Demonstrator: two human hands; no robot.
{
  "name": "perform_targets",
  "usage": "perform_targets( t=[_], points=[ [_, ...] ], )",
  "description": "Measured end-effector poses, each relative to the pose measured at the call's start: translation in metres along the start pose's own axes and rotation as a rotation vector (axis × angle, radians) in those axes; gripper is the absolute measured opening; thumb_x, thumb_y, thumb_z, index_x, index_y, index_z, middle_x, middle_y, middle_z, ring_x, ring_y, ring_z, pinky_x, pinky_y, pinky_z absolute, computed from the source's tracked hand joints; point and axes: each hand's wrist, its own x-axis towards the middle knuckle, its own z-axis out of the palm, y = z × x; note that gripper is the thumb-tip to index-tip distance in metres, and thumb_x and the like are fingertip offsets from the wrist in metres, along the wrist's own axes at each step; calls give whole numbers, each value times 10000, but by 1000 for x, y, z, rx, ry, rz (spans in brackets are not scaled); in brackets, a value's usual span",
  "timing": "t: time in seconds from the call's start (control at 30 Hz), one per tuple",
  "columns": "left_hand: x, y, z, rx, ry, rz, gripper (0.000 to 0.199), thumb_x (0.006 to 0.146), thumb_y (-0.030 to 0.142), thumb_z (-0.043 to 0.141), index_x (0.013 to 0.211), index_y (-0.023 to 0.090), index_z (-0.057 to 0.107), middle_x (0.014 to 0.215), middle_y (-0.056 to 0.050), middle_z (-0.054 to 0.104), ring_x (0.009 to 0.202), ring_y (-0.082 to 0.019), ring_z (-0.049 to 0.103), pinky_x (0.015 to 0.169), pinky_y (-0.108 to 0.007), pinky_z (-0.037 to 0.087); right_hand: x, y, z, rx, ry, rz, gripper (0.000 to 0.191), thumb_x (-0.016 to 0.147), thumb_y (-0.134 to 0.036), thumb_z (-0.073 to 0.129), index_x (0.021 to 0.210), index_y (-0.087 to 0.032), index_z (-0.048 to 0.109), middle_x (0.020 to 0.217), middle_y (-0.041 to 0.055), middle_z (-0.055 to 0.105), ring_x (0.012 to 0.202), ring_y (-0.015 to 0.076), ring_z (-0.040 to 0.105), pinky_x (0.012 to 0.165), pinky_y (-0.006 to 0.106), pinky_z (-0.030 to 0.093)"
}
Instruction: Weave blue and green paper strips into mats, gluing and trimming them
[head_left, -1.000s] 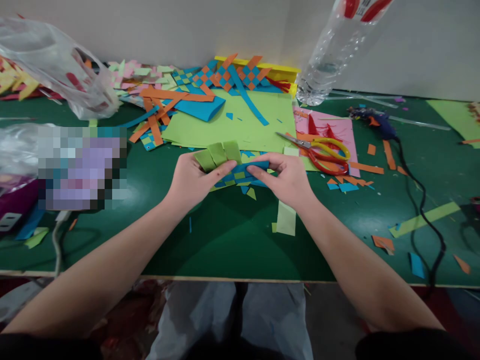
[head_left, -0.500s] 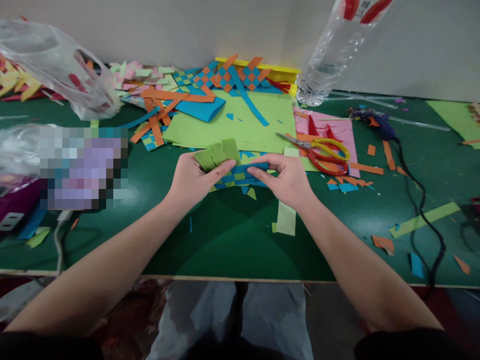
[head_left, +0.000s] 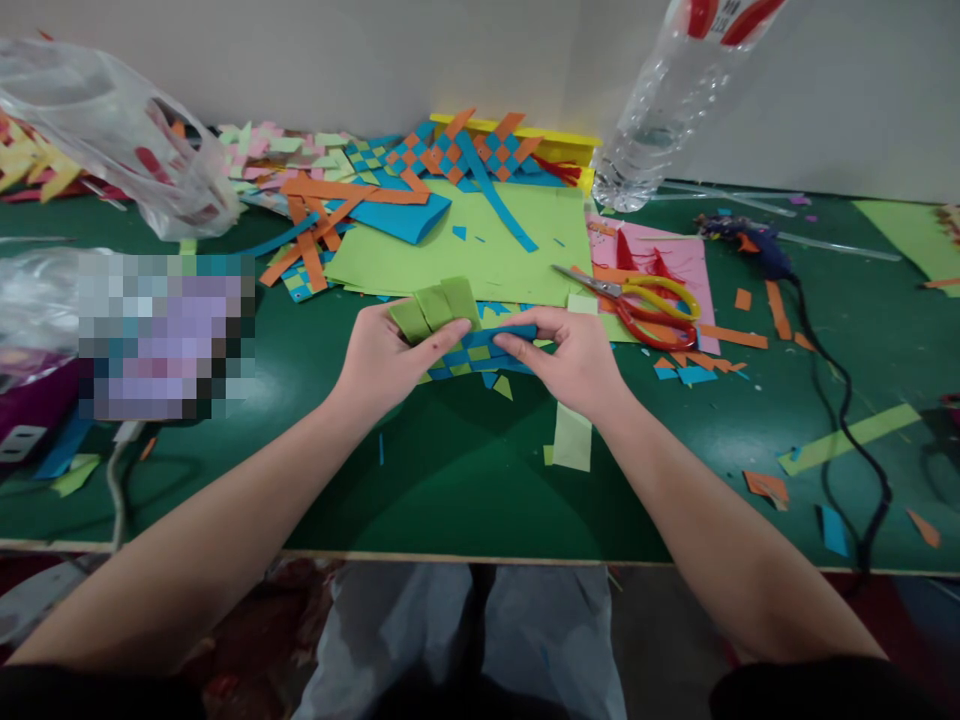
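Note:
Between my hands is a piece of woven paper strips (head_left: 480, 353), a blue and green checker with loose green strip ends (head_left: 442, 303) standing up on its left side. My left hand (head_left: 394, 355) is closed on the left part, thumb lying over the green strips. With thumb and forefinger, my right hand (head_left: 574, 355) pinches a blue strip end (head_left: 517, 333) at the right. The other fingers of both hands are partly hidden behind the weave. Just beyond lie green paper sheets (head_left: 465, 260), with scissors (head_left: 637, 305) to their right.
A water bottle (head_left: 652, 110) leans by the wall, and a glue gun (head_left: 750, 245) trails a black cord at right. Woven paper pieces (head_left: 450, 155) lie at the back. At left are a plastic bag (head_left: 150, 150) and a blurred-out device (head_left: 169, 340) on a cable.
The upright green strip ends have shifted very slightly under my left thumb. Otherwise both hands keep the same grip and place.

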Motion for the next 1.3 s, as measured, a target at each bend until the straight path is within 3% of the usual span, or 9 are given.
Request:
perform_targets(
  t=[0.57,0.73,1.1,1.3],
  points=[
    [1,-2,-1,12,-1,6,268,798,492,706,889,245,756,818,23,760,833,-204,681,701,-333,575,-2,2,1,-23,6,8,248,812,-411,707,918,-188,729,865,29,744,776,157,688,758,306,555],
    [0,-2,-1,13,11,-15,262,793,493,711,873,248,759,816,15,759,917,-234,680,735,-354,579,-1,2,1,-8,4,17,274,776,-423,739,920,-191,718,864,24,740,793,163,685,794,321,556],
    [2,-8,2,39,84,57,254,762,467,731,880,244,760,924,-23,768,930,-249,705,754,-328,599,0,2,0,-52,-70,19,202,846,-380,673,884,-189,724,859,16,739,779,160,695,784,320,557],
    [2,-10,2,67,101,73,258,755,476,727,843,236,762,877,-38,762,901,-257,708,711,-333,610,-1,2,0,-68,-66,16,172,852,-349,673,899,-193,728,873,8,747,781,154,700,768,298,553]
  ],
)
